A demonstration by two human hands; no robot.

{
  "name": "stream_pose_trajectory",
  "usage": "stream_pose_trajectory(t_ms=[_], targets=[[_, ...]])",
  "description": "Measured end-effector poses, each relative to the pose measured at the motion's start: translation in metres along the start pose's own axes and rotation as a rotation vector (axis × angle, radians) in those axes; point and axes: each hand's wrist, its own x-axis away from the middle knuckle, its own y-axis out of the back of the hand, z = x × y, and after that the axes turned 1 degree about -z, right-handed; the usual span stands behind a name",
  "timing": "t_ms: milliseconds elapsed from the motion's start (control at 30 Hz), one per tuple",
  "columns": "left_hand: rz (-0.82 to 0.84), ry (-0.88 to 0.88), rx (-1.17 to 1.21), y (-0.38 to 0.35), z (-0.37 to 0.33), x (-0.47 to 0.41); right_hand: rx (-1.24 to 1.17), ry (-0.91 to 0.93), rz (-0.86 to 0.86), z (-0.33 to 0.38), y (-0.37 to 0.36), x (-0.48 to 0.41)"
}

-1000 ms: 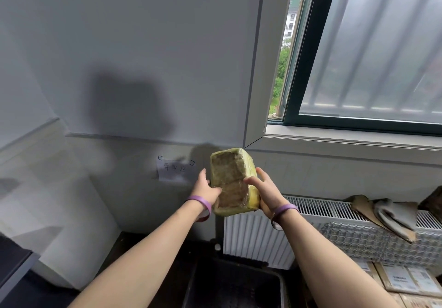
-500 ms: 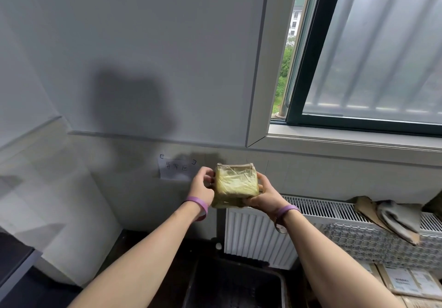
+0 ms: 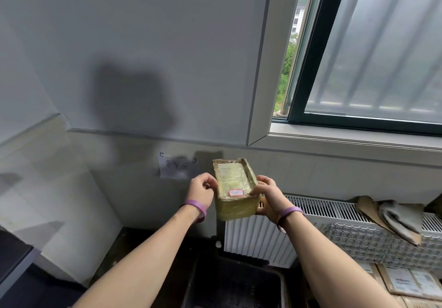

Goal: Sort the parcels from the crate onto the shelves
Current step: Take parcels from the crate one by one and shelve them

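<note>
I hold a small box parcel (image 3: 233, 188), wrapped in yellowish tape, out in front of the wall at chest height. Its labelled face points up at me, with a white shipping label and a small red-edged sticker near its front edge. My left hand (image 3: 201, 191) grips its left side with curled fingers. My right hand (image 3: 266, 195) grips the right side, thumb on the top face. A dark crate (image 3: 277, 283) stands on the floor below my arms; its inside looks dark and I cannot tell what it holds.
A white radiator (image 3: 260, 240) stands under the window sill (image 3: 346, 140). A wire-mesh shelf (image 3: 373, 238) at right carries flat grey and brown mailers (image 3: 392, 216). Cardboard parcels (image 3: 406, 281) lie lower right. A paper sign (image 3: 177, 165) is taped to the wall. A dark surface edge (image 3: 12, 267) sits far left.
Both hands have turned the parcel over, from a taped plain side to the labelled face pointing up. It stays in front of the wall at about the same height.
</note>
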Motion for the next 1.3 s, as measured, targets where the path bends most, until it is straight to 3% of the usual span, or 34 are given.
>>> stream_pose_trajectory(t_ms=[200,433,600,733,1033,1300], targets=[[-0.015,0.017,0.020,0.001,-0.002,-0.007,0.037,0.043,-0.009,0.002,-0.002,0.001],[0.136,-0.051,-0.339,0.005,-0.001,-0.004,0.174,0.145,-0.079,0.014,-0.011,0.012],[0.227,-0.090,-0.440,0.013,0.001,-0.005,0.202,0.162,-0.092,0.015,-0.008,0.013],[0.124,-0.088,-0.382,0.013,0.000,-0.010,0.296,0.173,-0.034,0.015,-0.007,0.015],[0.333,-0.005,-0.427,0.052,0.014,-0.012,0.392,0.116,0.146,0.009,-0.043,-0.002],[0.109,0.109,-0.394,0.125,0.052,-0.007,0.466,0.231,0.145,-0.018,-0.118,-0.026]])
